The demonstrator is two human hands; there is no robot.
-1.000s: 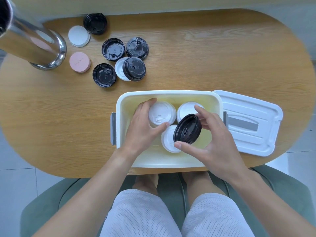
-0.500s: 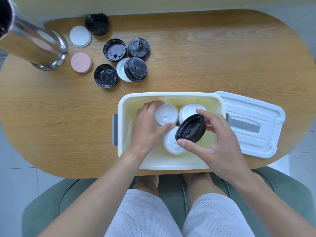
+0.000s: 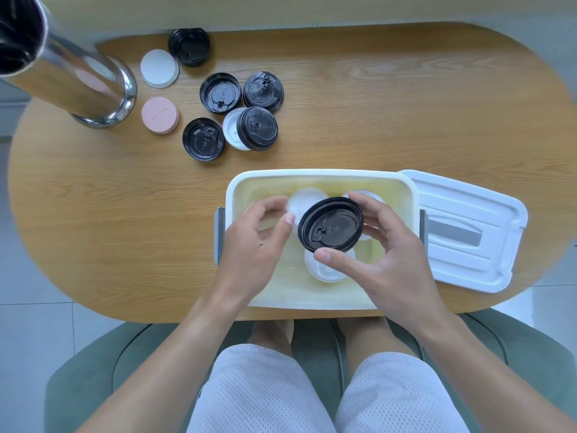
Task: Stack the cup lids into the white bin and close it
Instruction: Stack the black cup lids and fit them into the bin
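Note:
The white bin (image 3: 318, 175) stands open at the table's near edge. Three white cup lids lie inside it: one at the back left (image 3: 304, 200), one at the back right (image 3: 370, 195) mostly hidden, one nearer me (image 3: 327, 271). My right hand (image 3: 387, 248) pinches a black lid (image 3: 331, 225) by its rim above the bin's middle. My left hand (image 3: 259, 242) hovers over the bin's left part, blurred, fingers loosely curled and holding nothing. The bin's white cover (image 3: 468, 229) lies flat to the right of the bin.
Several black lids (image 3: 203, 139) and a white lid (image 3: 231, 128) lie loose on the table at the back left, with a pink lid (image 3: 160, 115) and a white flat lid (image 3: 159, 68). A tall steel flask (image 3: 78, 73) stands at the far left.
My left hand has let go of the back-left white lid and lifted. My right hand has brought the black lid left and turned it flatter over the bin's middle.

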